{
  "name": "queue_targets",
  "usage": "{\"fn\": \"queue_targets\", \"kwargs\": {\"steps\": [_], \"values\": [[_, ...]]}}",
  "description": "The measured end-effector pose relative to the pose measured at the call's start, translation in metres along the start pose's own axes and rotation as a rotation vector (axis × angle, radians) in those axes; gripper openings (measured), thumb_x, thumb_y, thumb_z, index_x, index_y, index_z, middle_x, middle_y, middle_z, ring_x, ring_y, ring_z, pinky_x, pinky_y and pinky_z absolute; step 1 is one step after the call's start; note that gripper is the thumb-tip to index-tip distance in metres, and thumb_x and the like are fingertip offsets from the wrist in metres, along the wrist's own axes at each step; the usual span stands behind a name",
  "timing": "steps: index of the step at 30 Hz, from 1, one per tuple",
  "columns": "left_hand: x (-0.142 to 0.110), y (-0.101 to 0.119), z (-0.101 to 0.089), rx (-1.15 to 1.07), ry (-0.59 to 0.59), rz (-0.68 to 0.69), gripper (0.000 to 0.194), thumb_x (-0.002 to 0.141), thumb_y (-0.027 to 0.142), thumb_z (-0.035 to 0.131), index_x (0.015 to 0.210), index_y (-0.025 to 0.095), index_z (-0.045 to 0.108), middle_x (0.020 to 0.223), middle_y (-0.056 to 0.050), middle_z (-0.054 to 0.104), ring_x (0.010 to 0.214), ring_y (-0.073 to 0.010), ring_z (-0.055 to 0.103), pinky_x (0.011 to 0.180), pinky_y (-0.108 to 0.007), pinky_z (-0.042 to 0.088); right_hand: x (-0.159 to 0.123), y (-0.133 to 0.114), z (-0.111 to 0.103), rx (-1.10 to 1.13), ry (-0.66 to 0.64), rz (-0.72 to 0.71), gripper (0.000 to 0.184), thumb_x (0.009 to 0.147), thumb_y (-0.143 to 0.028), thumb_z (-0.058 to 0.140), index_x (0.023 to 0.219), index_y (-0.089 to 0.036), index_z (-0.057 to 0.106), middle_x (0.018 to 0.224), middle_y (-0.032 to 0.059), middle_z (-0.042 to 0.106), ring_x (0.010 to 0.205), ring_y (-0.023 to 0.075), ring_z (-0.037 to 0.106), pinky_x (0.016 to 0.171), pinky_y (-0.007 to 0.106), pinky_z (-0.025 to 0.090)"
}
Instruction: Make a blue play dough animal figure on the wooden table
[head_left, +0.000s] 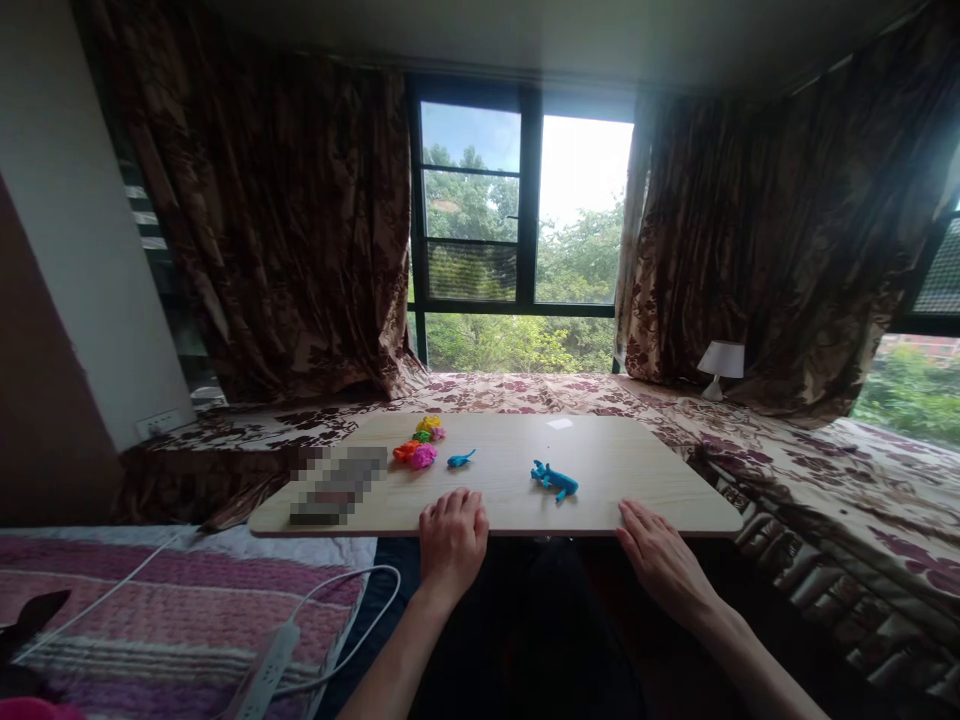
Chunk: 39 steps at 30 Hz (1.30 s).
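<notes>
My left hand [455,535] rests on the front edge of a light wooden table [502,505], its fingers curled in and no object showing in them. Farther right, my right hand [660,555] lies on the same edge with its fingers stretched out, holding nothing. Between and beyond the hands lies a blue figure [555,481] that looks like modelling clay, with a long body and short limbs. A smaller blue clay piece [460,459] with a thin tail sits beyond my left hand. Next to it are pink [423,456], orange [405,451], green [423,436] and yellow [429,423] clay lumps.
A blurred-out flat item [337,487] lies at the table's left. A white paper piece [559,424] is near the far edge. Left of me, a power strip [264,670] with a cable rests on a striped quilt [172,610]. A lamp [721,365] stands on the window ledge.
</notes>
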<state>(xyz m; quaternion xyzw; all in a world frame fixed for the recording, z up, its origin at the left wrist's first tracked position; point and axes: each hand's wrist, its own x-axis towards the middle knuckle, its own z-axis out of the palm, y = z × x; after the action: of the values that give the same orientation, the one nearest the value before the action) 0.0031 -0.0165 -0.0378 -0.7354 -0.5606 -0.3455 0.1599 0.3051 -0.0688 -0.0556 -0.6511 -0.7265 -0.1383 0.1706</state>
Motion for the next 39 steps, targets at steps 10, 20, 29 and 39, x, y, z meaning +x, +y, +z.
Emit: {"fn": "queue_targets", "kwargs": {"steps": [10, 20, 29, 39], "values": [[0.0, 0.0, -0.001, 0.004, 0.001, 0.026, 0.03, 0.086, 0.025, 0.037, 0.109, 0.027, 0.057, 0.11, -0.005, 0.059, 0.103, -0.023, 0.049, 0.09, -0.038, 0.031, 0.042, 0.001, -0.003, 0.057, -0.062, 0.018, 0.043, 0.093, -0.033, 0.024, 0.124, -0.018, 0.05, 0.131, 0.0098, 0.049, 0.123, 0.0219, 0.042, 0.1, 0.04, 0.032], [0.0, 0.0, 0.0, 0.008, -0.004, 0.025, 0.03, 0.087, 0.025, 0.036, 0.109, 0.026, 0.057, 0.109, -0.005, 0.059, 0.102, -0.0224, 0.049, 0.088, -0.037, 0.031, 0.003, -0.014, -0.003, -0.011, -0.07, -0.02, 0.049, 0.093, -0.036, 0.022, 0.132, -0.013, 0.042, 0.14, 0.0089, 0.036, 0.131, 0.0215, 0.028, 0.106, 0.038, 0.019], [-0.001, -0.002, 0.001, 0.019, 0.001, 0.035, 0.03, 0.087, 0.024, 0.036, 0.108, 0.025, 0.057, 0.11, -0.004, 0.059, 0.102, -0.0217, 0.048, 0.089, -0.037, 0.031, 0.036, -0.004, -0.002, -0.009, -0.146, 0.043, 0.05, 0.093, -0.038, 0.021, 0.131, -0.014, 0.043, 0.138, 0.0104, 0.04, 0.128, 0.0223, 0.033, 0.103, 0.042, 0.024], [0.0, -0.001, 0.001, 0.02, 0.003, 0.041, 0.03, 0.087, 0.025, 0.036, 0.108, 0.025, 0.057, 0.11, -0.005, 0.059, 0.103, -0.0223, 0.049, 0.087, -0.037, 0.031, 0.012, -0.009, -0.007, 0.003, -0.146, 0.027, 0.052, 0.092, -0.042, 0.021, 0.134, -0.016, 0.038, 0.142, 0.0067, 0.034, 0.132, 0.0202, 0.026, 0.106, 0.041, 0.02]]}}
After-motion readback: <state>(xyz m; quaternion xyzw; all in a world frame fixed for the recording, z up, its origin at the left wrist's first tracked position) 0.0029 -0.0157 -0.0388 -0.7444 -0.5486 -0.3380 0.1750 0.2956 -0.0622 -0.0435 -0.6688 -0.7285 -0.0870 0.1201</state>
